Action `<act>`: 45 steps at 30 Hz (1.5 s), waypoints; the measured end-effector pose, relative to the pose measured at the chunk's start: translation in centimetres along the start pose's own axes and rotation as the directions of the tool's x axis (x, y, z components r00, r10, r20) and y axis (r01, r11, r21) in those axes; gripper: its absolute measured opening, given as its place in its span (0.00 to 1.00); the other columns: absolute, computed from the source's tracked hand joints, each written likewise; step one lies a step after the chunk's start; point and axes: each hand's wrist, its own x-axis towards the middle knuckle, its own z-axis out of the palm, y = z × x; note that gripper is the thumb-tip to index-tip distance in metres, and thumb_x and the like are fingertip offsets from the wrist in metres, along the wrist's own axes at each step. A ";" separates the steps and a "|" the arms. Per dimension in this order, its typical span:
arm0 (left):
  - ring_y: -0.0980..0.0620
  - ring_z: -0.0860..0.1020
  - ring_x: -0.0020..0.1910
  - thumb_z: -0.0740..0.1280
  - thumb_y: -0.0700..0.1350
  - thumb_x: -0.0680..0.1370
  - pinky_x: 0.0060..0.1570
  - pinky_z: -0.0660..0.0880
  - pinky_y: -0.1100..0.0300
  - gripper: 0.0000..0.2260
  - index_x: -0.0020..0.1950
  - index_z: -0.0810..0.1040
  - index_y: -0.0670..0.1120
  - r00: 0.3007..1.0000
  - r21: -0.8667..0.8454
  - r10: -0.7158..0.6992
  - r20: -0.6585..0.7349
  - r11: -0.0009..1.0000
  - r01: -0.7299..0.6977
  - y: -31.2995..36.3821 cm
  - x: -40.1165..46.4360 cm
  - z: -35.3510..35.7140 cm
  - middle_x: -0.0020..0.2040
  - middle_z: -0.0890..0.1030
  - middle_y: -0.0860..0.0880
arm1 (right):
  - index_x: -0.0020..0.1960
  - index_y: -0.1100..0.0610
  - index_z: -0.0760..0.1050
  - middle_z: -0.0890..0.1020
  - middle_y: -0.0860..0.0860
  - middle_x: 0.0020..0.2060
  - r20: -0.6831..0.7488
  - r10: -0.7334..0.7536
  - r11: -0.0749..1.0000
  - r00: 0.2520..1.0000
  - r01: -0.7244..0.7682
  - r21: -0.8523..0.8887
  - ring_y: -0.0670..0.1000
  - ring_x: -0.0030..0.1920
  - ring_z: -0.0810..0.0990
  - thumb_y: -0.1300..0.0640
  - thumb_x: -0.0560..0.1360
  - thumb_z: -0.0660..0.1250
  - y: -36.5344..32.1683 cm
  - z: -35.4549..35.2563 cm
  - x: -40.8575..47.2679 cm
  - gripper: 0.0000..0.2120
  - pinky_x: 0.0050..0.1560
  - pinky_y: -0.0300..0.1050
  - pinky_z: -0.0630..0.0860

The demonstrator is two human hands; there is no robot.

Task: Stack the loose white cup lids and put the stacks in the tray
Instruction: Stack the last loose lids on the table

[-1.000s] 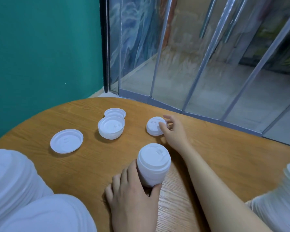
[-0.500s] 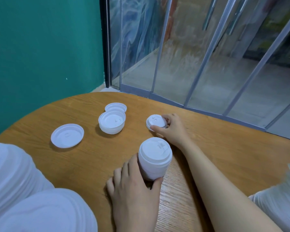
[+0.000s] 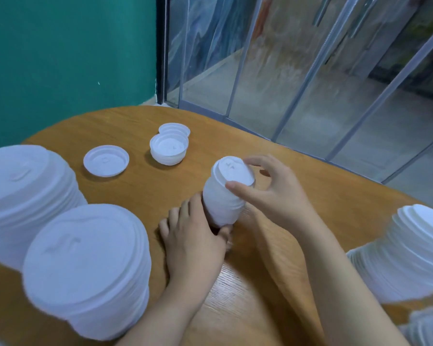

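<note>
White stack (image 3: 221,203) mid-table: left hand (image 3: 193,242) grips its base steady while right hand (image 3: 268,193) pinches a lid (image 3: 234,171) on top.

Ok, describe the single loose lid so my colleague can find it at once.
On the wooden table, look left of the small lid stack near the far edge. The flat lid lies alone, rim up, while its neighbours are all piled.

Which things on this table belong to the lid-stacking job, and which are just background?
Part of the job:
- stack being built, gripped by left hand
- top lid, held by right hand
- loose lid
- small upturned stack
- finished stacks

Just background:
- wooden table
- green wall
- glass partition
</note>
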 end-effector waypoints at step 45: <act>0.52 0.77 0.50 0.83 0.63 0.57 0.54 0.70 0.52 0.38 0.63 0.74 0.55 0.989 0.072 0.065 -0.133 0.996 -0.055 -0.8 0.5 2.2 0.51 0.80 0.59 | 0.69 0.51 0.79 0.76 0.52 0.69 0.320 -0.352 0.857 0.879 0.441 -0.268 0.54 0.69 0.73 0.54 0.83 0.66 5.0 10.0 21.0 0.15 0.70 0.51 0.70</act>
